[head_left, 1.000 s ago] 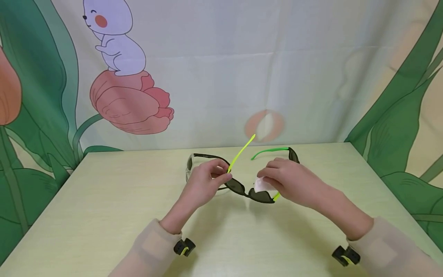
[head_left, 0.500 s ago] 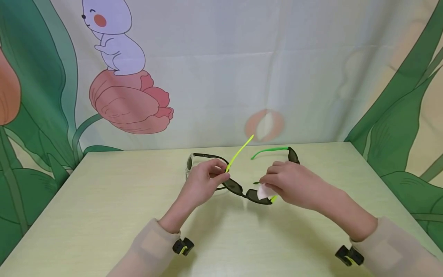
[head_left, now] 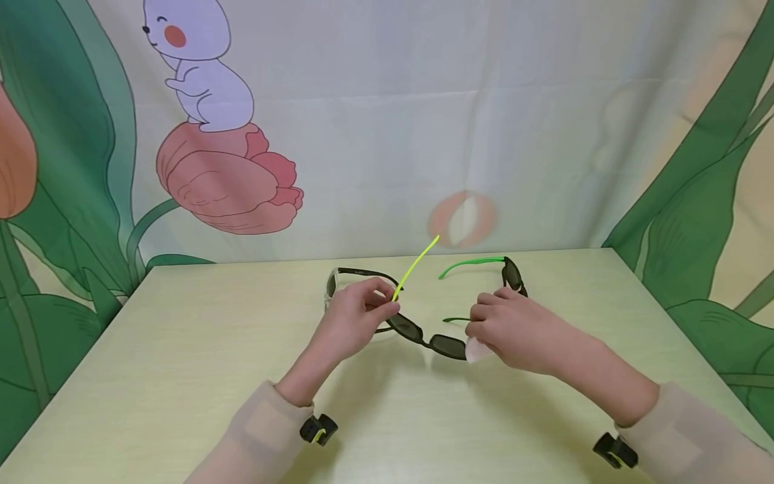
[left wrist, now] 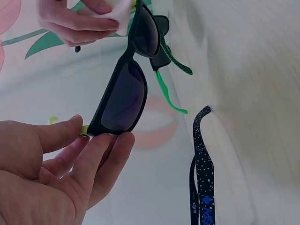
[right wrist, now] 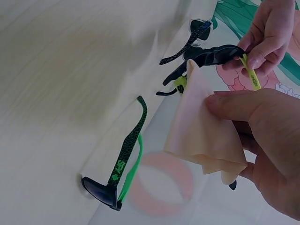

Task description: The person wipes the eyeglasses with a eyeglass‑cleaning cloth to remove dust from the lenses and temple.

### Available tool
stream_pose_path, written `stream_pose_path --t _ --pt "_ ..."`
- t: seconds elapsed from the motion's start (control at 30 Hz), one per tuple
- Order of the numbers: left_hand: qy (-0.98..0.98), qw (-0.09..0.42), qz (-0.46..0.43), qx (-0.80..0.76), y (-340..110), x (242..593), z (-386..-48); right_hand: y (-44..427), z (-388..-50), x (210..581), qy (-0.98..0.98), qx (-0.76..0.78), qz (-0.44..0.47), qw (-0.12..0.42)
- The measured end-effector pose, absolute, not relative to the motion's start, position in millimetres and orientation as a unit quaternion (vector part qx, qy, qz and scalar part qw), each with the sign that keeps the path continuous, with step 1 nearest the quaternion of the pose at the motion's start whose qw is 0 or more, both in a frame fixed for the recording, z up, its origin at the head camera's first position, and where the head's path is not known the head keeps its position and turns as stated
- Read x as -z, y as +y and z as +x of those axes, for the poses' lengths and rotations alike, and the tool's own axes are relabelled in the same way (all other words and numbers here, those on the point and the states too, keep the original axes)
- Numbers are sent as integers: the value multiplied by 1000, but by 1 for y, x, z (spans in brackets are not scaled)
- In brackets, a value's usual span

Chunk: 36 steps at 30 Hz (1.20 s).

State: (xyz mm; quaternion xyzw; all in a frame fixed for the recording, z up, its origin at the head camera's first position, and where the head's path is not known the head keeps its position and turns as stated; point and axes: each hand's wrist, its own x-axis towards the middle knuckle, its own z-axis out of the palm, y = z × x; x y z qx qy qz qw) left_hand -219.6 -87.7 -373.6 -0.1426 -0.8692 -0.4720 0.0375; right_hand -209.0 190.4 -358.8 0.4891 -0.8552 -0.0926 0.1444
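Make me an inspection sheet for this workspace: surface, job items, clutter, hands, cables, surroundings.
Surface: pale wood-grain table
Job items: black-framed sunglasses with yellow temples; thin pale pink cloth
Clutter: black sunglasses with black-and-green temples; clear-framed sunglasses with dark temples
Hands: left hand pinches the yellow-templed pair near one hinge; right hand holds the cloth near the other hinge
Cables: nothing seen
Surroundings: white fabric backdrop printed with leaves and flowers

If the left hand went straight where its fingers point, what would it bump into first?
Past the black sunglasses it pinches, the left hand would probably meet the green-armed sunglasses on the table, though it might pass above them; depth is unclear.
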Motion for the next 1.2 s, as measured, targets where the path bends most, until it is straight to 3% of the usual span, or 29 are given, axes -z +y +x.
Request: stream_pose_path --t 0.43,1.2 --pt "-881 23 -146 450 -86 368 -223 189 -209 368 -854 150 477 144" --pt "-890 12 -138 434 -89 367 -229 180 -206 388 -797 189 530 221"
